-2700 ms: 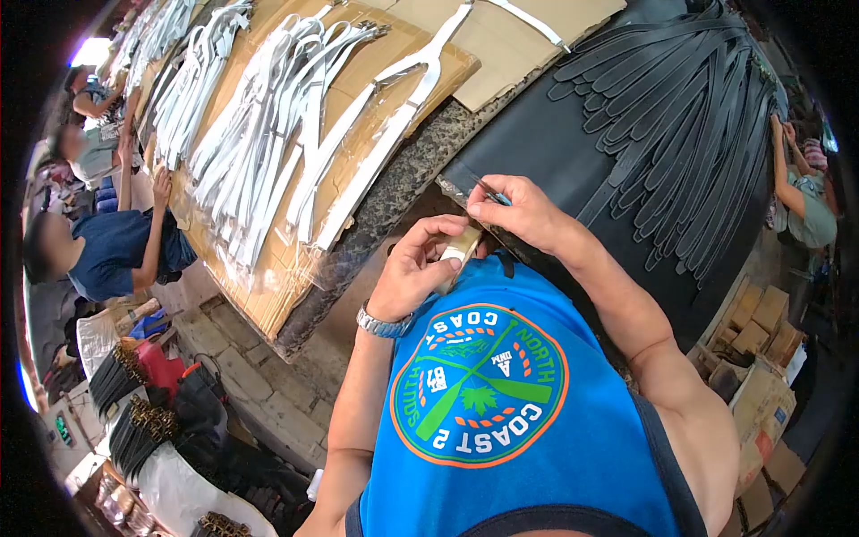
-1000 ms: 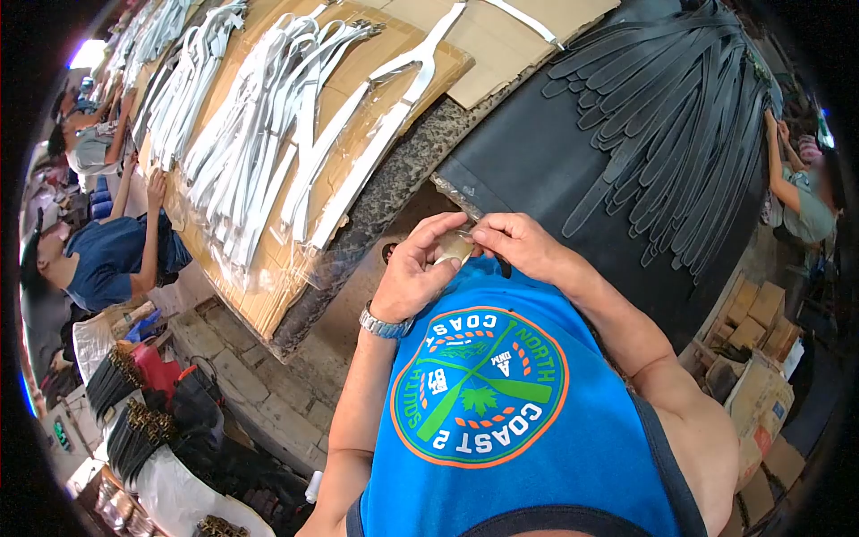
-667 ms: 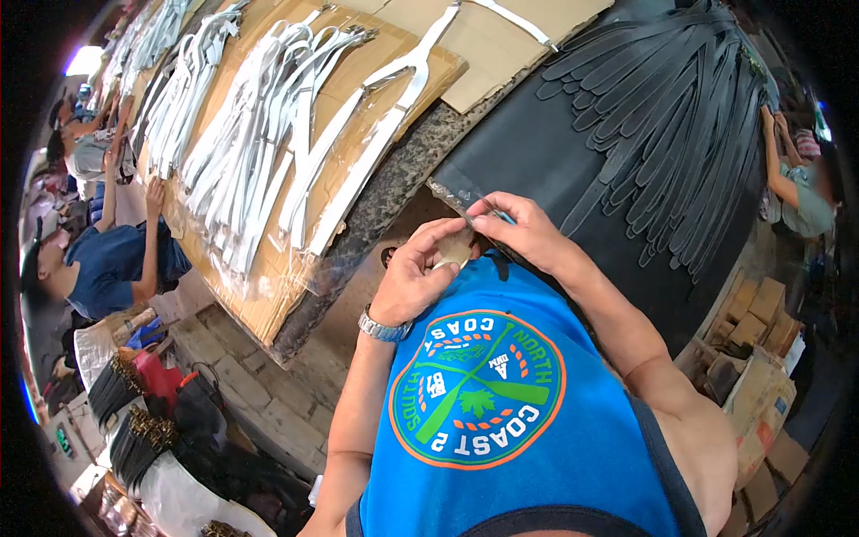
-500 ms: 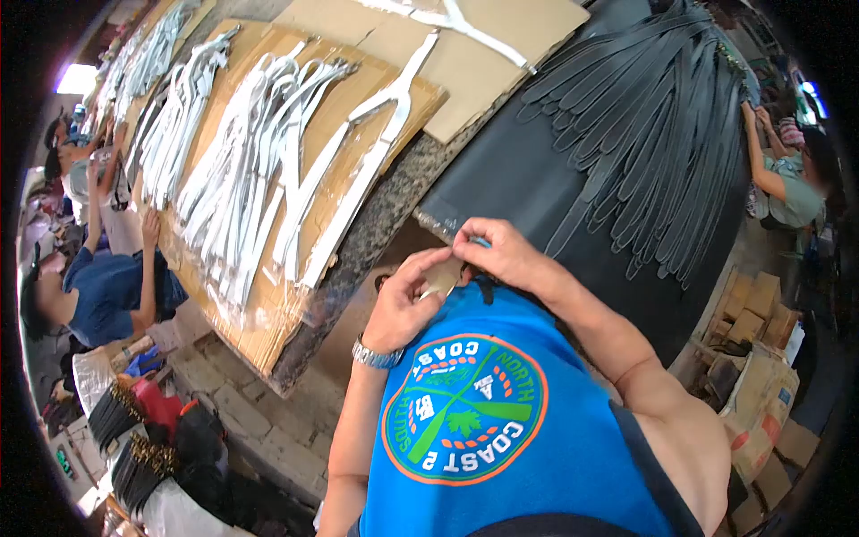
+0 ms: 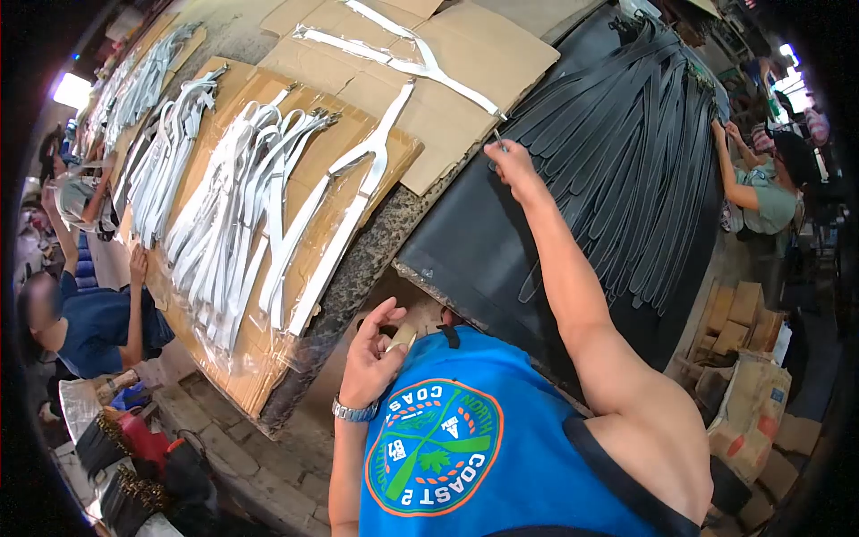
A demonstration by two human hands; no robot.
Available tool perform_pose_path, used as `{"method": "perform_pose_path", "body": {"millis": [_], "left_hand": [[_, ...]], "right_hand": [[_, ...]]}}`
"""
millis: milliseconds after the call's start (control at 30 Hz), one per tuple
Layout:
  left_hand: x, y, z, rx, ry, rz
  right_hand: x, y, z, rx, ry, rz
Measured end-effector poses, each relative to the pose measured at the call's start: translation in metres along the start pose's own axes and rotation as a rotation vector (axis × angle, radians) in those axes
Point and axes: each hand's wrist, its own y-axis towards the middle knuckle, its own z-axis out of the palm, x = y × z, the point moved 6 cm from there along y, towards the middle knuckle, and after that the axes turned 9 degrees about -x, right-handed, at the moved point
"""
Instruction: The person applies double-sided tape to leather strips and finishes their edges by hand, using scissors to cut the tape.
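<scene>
Block rests within the left hand's fingers.

Place: a workshop making strap goods, by the look of it
White straps: laid in rows over cardboard, at 10 o'clock
Black straps: fanned in a heap across a dark tabletop, at 2 o'clock
People: at the table edges, at 9 and 3 o'clock
Cartons: stacked at 4 o'clock
Bundles: dark, with brassy ends, at 8 o'clock; perhaps more straps, blurred
Floor: worn paving, at 7 o'clock
</scene>
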Motion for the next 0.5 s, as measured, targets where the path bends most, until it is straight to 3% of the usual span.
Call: {"method": "perform_pose_path", "body": {"millis": [500], "left_hand": [[0.005,-0.015,-0.003,-0.068,-0.075,-0.036]], "right_hand": [[-0.003,0.087,0.005,-0.066,-0.233,0.035]]}}
